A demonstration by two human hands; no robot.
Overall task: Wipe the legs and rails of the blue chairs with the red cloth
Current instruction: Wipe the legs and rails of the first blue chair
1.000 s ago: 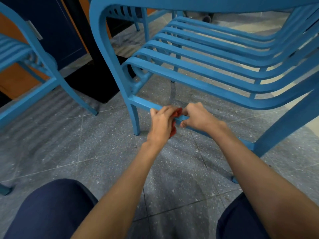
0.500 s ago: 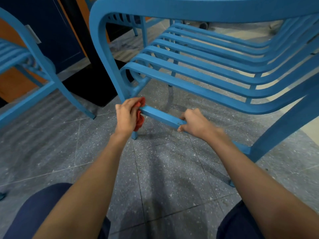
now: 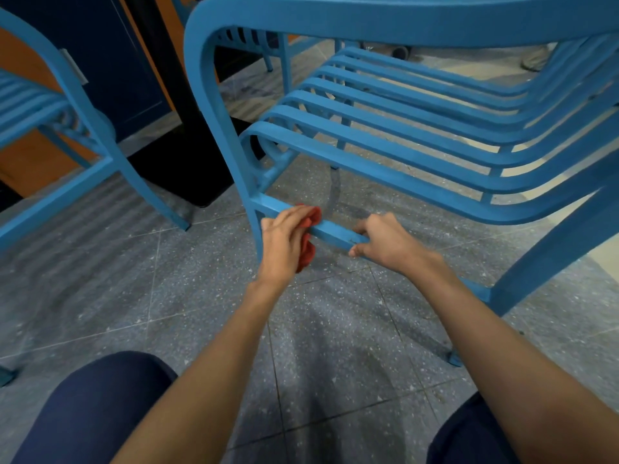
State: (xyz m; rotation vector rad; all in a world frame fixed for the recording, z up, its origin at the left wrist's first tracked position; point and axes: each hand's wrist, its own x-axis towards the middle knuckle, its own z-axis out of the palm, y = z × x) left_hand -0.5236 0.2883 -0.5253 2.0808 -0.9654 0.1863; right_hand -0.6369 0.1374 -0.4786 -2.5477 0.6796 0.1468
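Wiping a low rail at frame centre: left hand folds the cloth round the rail; right hand grips it alongside, apparently steadying the chair.

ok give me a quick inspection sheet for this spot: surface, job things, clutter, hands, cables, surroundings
surface: grey speckled floor tiles
job's things: red cloth wrapped over the lower rail of the near blue chair, towards the rail's left end
clutter: nothing seen
hands: left hand grips the red cloth against the lower rail; right hand grips the bare rail beside it, fingers curled over the top, apart from the cloth
cables: nothing seen
surroundings: second blue chair on the left, black table base and dark blue door behind
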